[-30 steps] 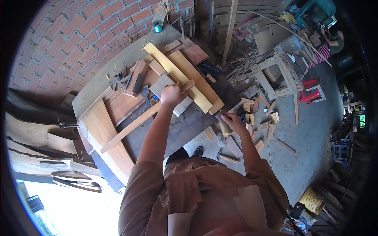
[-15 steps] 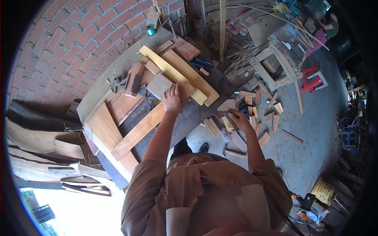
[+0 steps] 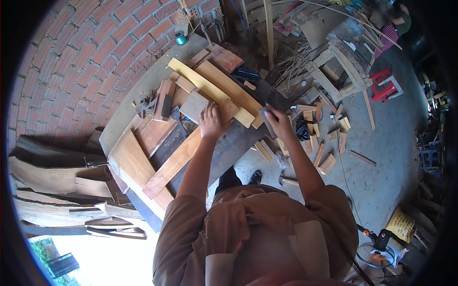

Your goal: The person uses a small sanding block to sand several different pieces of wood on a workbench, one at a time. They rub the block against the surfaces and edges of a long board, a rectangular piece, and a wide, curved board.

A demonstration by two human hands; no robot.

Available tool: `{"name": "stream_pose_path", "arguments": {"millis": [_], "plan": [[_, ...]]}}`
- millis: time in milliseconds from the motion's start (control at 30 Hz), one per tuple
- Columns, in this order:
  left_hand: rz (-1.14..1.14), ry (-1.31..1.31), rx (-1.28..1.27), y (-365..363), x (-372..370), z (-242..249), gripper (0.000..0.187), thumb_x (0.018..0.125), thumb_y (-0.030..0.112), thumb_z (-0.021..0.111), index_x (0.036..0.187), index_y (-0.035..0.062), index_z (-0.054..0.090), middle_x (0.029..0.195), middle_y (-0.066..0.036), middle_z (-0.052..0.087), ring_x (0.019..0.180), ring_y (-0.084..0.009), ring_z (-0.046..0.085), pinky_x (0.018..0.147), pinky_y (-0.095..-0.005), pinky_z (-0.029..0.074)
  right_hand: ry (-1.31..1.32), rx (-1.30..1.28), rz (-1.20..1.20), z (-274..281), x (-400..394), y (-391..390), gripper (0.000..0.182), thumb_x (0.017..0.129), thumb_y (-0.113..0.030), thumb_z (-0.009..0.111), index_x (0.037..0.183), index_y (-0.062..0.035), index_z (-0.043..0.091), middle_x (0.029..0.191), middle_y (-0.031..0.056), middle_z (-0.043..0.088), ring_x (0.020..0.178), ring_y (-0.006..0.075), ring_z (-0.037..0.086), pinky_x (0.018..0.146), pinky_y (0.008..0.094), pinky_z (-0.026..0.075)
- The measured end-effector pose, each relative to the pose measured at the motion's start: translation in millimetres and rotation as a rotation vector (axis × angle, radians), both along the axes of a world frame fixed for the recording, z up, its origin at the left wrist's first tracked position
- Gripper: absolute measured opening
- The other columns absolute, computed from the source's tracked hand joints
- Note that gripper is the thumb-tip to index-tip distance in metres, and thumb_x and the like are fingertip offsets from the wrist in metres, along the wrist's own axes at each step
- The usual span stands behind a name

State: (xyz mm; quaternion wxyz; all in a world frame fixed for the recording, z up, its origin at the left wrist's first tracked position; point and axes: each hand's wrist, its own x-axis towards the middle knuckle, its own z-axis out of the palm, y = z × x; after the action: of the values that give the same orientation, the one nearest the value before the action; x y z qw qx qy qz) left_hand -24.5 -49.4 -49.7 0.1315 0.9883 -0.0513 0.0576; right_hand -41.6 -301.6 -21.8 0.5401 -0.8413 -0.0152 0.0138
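My left hand (image 3: 214, 125) lies over a long wooden board (image 3: 174, 159), its fingers curled across the board near the upper end. Just left of those fingers is a pale square wood block (image 3: 194, 107). A flat grey-brown piece (image 3: 267, 122) is gripped in my right hand (image 3: 280, 124), thumb on top, by the right edge of the workbench (image 3: 229, 148). I cannot make out what this piece is. Two long yellowish planks (image 3: 224, 86) lie side by side beyond my left hand.
A metal tool (image 3: 144, 103), a wire spool (image 3: 181, 38) and more boards (image 3: 133, 159) are on the bench. Offcuts (image 3: 327, 162) and a hammer (image 3: 287, 180) lie on the floor. A red stool (image 3: 383, 86) stands at right; another person (image 3: 398, 24) sits behind it.
My right hand has risen from beside the bench to its edge, bringing the flat piece up and left. My left hand stays on the board. The view has shifted slightly.
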Motion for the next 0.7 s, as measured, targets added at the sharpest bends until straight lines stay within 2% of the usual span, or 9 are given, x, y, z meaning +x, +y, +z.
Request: {"name": "stream_pose_path", "arguments": {"millis": [67,200,267,367,400,567,633,700], "plan": [[-0.007,-0.048,-0.020,-1.3,0.1,0.0,0.078,0.068,0.047,0.066,0.127,0.0045,0.037,0.136,-0.009,0.035,0.131,-0.0242,0.027,0.103,-0.0475,0.025,-0.212,-0.120,0.018,-1.3,24.4,25.3,0.041,0.086,-0.034,0.055,0.118,-0.0087,0.055,0.093,0.0172,0.060,0.089,0.0299,0.059,0.077,0.0343,0.045],[-0.023,-0.054,-0.041,-2.5,-1.0,5.1,0.078,0.070,0.050,0.062,0.128,0.0043,0.036,0.136,-0.010,0.036,0.131,-0.0245,0.027,0.104,-0.0444,0.025,-0.166,-0.270,0.115,8.4,58.7,80.1,0.041,0.085,-0.035,0.054,0.117,-0.0115,0.056,0.085,0.0164,0.059,0.080,0.0313,0.059,0.070,0.0373,0.047],[-0.029,-0.031,-0.047,-1.8,-0.8,7.5,0.079,0.072,0.051,0.060,0.130,0.0045,0.035,0.137,-0.010,0.035,0.131,-0.0247,0.027,0.104,-0.0442,0.024,-0.437,-0.400,0.078,-13.1,77.7,102.2,0.040,0.084,-0.037,0.054,0.115,-0.0119,0.058,0.082,0.0166,0.058,0.077,0.0312,0.059,0.066,0.0389,0.047],[-0.017,-0.018,-0.028,-2.7,0.0,8.0,0.077,0.073,0.051,0.059,0.130,0.0046,0.035,0.137,-0.010,0.036,0.131,-0.0247,0.027,0.104,-0.0444,0.024,-0.318,-0.419,0.132,-14.7,108.6,116.5,0.039,0.083,-0.036,0.055,0.114,-0.0130,0.059,0.082,0.0175,0.058,0.076,0.0321,0.059,0.066,0.0393,0.047],[-0.011,0.001,-0.037,-4.3,-1.9,7.8,0.077,0.073,0.051,0.059,0.130,0.0046,0.035,0.137,-0.010,0.036,0.131,-0.0247,0.027,0.104,-0.0444,0.024,-0.358,-0.392,0.120,-15.0,112.7,118.3,0.037,0.082,-0.034,0.058,0.113,-0.0137,0.059,0.082,0.0178,0.058,0.076,0.0323,0.059,0.065,0.0394,0.048],[-0.005,0.015,-0.039,-2.9,-1.0,6.4,0.077,0.074,0.053,0.057,0.129,0.0043,0.036,0.137,-0.011,0.035,0.131,-0.0245,0.026,0.104,-0.0450,0.023,-0.397,-0.448,0.164,-15.9,68.7,91.2,0.038,0.081,-0.031,0.059,0.113,-0.0108,0.058,0.086,0.0175,0.057,0.076,0.0326,0.058,0.065,0.0393,0.047],[0.005,0.008,-0.042,-1.8,0.6,7.7,0.077,0.074,0.053,0.057,0.129,0.0042,0.036,0.137,-0.011,0.035,0.131,-0.0246,0.026,0.104,-0.0450,0.023,-0.550,-0.351,0.103,-21.2,55.8,81.3,0.039,0.081,-0.031,0.060,0.114,-0.0106,0.057,0.086,0.0162,0.056,0.076,0.0320,0.058,0.065,0.0394,0.047],[-0.001,0.021,-0.044,-4.8,-5.3,7.1,0.076,0.074,0.053,0.057,0.129,0.0041,0.036,0.138,-0.011,0.035,0.131,-0.0248,0.027,0.104,-0.0450,0.023,-0.424,-0.392,0.135,-19.2,60.0,83.0,0.039,0.081,-0.031,0.059,0.116,-0.0126,0.057,0.085,0.0152,0.055,0.077,0.0311,0.058,0.065,0.0392,0.048]]}}
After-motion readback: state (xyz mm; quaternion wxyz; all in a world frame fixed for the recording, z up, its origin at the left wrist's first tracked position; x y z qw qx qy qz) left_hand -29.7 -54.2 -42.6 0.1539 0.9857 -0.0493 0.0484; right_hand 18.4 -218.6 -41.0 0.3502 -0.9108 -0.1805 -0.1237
